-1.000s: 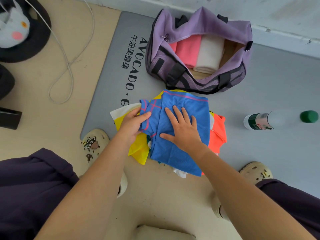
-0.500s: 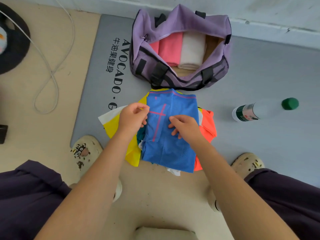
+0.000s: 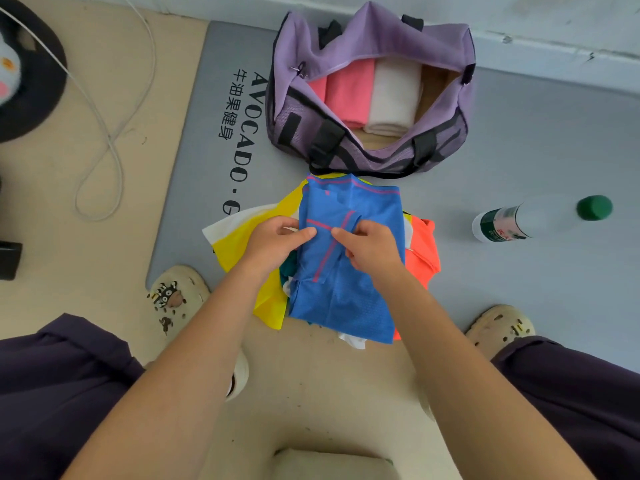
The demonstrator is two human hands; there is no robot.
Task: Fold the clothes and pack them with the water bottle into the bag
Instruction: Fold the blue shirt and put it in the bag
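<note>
A blue mesh garment with pink stripes lies folded on top of a pile of yellow, orange and white clothes. My left hand pinches its left edge, and my right hand pinches the fabric near the pink stripe. The two hands sit close together at the garment's middle. Beyond the pile stands the open purple bag, holding folded pink and white clothes. A water bottle with a green cap lies on its side to the right.
Everything rests on a grey mat printed with black lettering, on a beige floor. My two cream clogs flank the pile. A white cable loops at the left, near a dark round object. A white wall runs behind the bag.
My right hand went from lying flat on the blue garment to pinching it. Both hands have drawn together at the garment's middle, and the garment is folded narrower.
</note>
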